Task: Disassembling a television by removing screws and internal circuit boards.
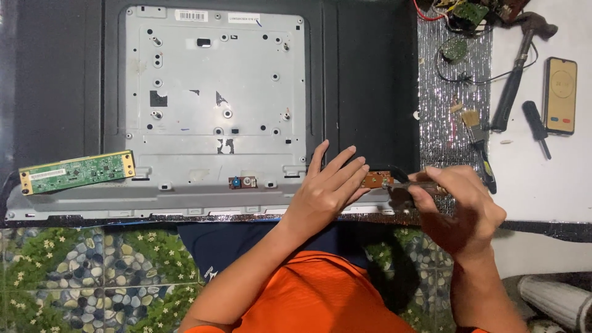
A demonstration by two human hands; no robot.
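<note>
The small brown rectangular circuit board [376,179] sits at the lower edge of the flat panel's black back [370,80], just right of the frame's centre, with its long axis running left to right. We see it lying between our two hands. Our left hand [327,188] rests flat just to its left, fingers spread and unclenched, their tips touching or almost touching the board's left end. Our right hand [459,206] is curled shut around the handle of a slim metal-shafted screwdriver [410,185], whose shaft lies nearly level and points left, so the tip meets the board's right end. The board thus lies directly left of the grip, along the tool's own line. A green long circuit board [77,172] lies well apart, at centre left.
</note>
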